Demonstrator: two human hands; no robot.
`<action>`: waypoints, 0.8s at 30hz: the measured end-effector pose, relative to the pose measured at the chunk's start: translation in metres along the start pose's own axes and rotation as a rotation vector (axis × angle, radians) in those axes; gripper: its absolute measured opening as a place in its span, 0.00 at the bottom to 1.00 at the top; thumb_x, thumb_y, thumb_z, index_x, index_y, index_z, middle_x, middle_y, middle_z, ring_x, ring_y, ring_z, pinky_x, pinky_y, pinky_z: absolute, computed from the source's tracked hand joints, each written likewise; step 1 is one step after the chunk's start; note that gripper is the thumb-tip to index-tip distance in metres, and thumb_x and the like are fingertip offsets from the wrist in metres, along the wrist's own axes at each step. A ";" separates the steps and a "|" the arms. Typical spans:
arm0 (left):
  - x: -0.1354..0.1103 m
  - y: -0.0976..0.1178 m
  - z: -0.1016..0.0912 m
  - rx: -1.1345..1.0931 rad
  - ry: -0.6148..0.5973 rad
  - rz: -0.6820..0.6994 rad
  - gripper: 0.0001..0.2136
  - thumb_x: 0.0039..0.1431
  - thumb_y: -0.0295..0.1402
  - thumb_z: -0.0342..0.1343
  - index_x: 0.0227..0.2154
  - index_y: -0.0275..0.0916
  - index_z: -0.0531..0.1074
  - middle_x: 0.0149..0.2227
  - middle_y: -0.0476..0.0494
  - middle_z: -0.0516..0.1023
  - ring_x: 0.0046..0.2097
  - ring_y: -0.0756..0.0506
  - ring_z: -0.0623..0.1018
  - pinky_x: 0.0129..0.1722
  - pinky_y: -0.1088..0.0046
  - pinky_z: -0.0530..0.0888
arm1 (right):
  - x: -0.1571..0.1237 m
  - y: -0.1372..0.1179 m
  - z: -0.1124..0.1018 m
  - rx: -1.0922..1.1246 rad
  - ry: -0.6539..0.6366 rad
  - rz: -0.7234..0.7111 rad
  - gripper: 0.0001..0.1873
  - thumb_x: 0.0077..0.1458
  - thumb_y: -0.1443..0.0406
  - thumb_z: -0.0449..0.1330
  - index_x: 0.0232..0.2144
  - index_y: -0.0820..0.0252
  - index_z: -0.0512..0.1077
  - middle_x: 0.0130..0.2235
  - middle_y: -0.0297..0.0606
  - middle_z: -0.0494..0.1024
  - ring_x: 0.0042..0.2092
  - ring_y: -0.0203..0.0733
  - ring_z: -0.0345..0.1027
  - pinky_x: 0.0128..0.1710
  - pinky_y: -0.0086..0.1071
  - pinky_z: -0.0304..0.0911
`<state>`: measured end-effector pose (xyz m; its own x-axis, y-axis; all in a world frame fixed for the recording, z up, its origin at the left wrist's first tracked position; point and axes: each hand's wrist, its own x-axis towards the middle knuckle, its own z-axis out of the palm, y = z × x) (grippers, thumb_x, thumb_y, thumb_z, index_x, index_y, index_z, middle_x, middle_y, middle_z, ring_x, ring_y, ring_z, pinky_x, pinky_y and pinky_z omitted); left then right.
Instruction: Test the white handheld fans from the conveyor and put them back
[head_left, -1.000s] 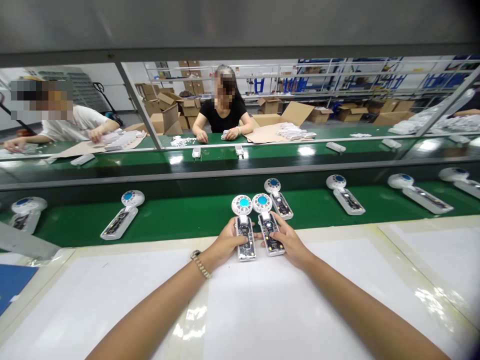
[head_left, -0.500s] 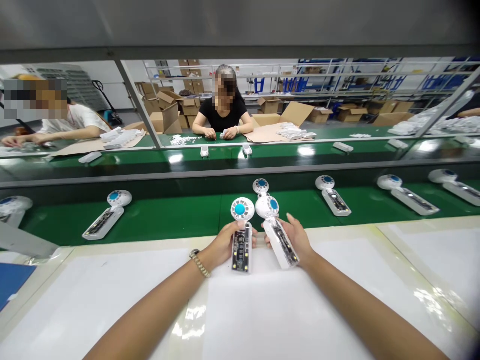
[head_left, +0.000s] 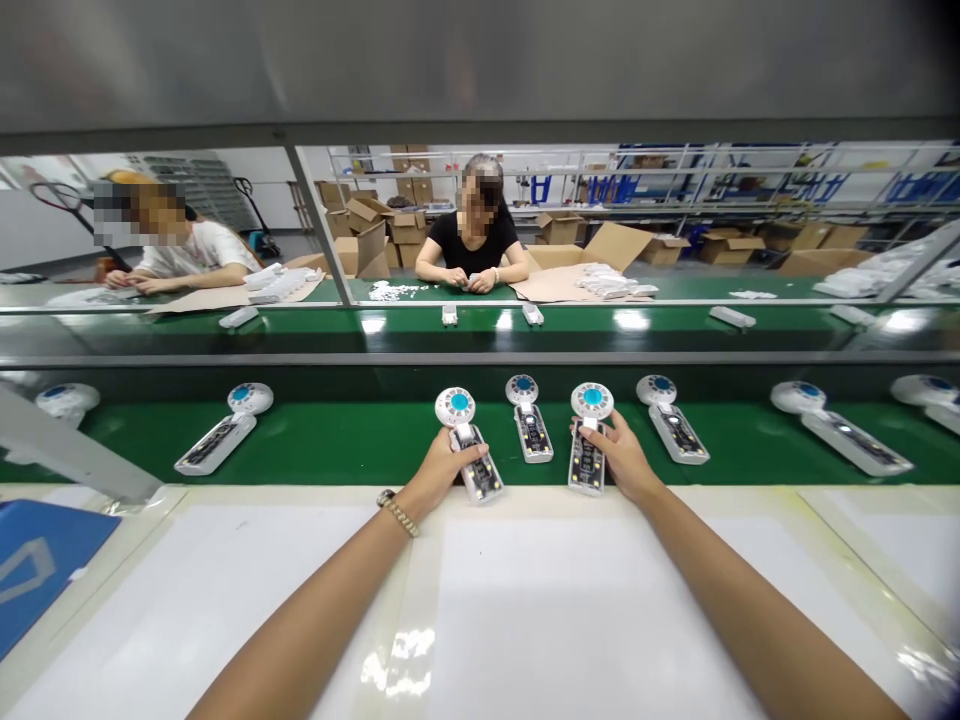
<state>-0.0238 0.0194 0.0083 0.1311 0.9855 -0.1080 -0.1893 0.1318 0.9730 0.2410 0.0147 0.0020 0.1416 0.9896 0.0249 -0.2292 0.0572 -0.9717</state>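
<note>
Green conveyor belt [head_left: 360, 445]: runs crosswise directly ahead of the person, carrying a spaced row of white handheld devices.

Left hand [head_left: 442, 475]: grip closed, fingers and thumb wrapped around the upper body of the left device [head_left: 471, 450]; this device is tilted, its round head leaning toward the person's left, and its lower end lies at the belt's near edge.

Right hand [head_left: 622, 455]: grip closed on the neck of the right device [head_left: 589, 440], just below the head; this device stands nearly straight on the belt, its lower end close to the near edge.

Device form: round white head with a blue centre; clear body showing a circuit board.

Middle device [head_left: 531, 420]: lies on the belt between the two held devices, touched by neither hand.

White tabletop [head_left: 570, 600]: extends below both forearms, with a blue folder [head_left: 37, 570] at its far left.

Left wrist: wears a beaded bracelet [head_left: 397, 510].

Background: beyond a second green belt, a co-worker [head_left: 472, 235] works with both hands together at a bench, and another co-worker [head_left: 191, 255] sits to the left; cardboard boxes [head_left: 367, 250] and metal shelving [head_left: 675, 175] stand behind them.
</note>
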 end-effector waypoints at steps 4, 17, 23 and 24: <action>0.012 0.000 -0.021 0.311 0.212 0.231 0.22 0.42 0.35 0.63 0.41 0.37 0.64 0.41 0.42 0.70 0.47 0.42 0.70 0.50 0.61 0.64 | 0.022 0.014 -0.001 -0.246 0.059 -0.164 0.34 0.39 0.59 0.66 0.50 0.60 0.63 0.46 0.45 0.74 0.47 0.47 0.67 0.47 0.42 0.62; -0.023 0.006 0.015 0.578 -0.085 0.583 0.09 0.49 0.31 0.56 0.35 0.42 0.70 0.47 0.38 0.68 0.56 0.36 0.61 0.60 0.54 0.44 | 0.026 -0.012 -0.089 -1.001 0.673 -0.051 0.18 0.45 0.55 0.54 0.31 0.66 0.70 0.34 0.54 0.75 0.41 0.58 0.68 0.39 0.45 0.61; -0.021 0.001 0.015 0.681 -0.126 0.607 0.13 0.50 0.32 0.56 0.40 0.40 0.70 0.49 0.35 0.67 0.57 0.34 0.60 0.59 0.55 0.48 | 0.022 0.000 -0.054 -0.915 0.472 0.045 0.18 0.33 0.53 0.63 0.22 0.60 0.68 0.30 0.52 0.74 0.44 0.65 0.66 0.42 0.49 0.57; -0.021 0.000 0.013 0.714 -0.079 0.598 0.15 0.51 0.33 0.56 0.43 0.39 0.68 0.50 0.34 0.66 0.57 0.34 0.61 0.57 0.56 0.51 | 0.021 0.002 -0.048 -0.843 0.482 0.033 0.17 0.31 0.55 0.64 0.23 0.60 0.67 0.30 0.51 0.74 0.45 0.65 0.65 0.42 0.49 0.57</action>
<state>-0.0139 -0.0028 0.0133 0.2757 0.8546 0.4400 0.3930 -0.5180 0.7598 0.2896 0.0289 -0.0104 0.5699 0.8181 0.0778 0.4984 -0.2688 -0.8242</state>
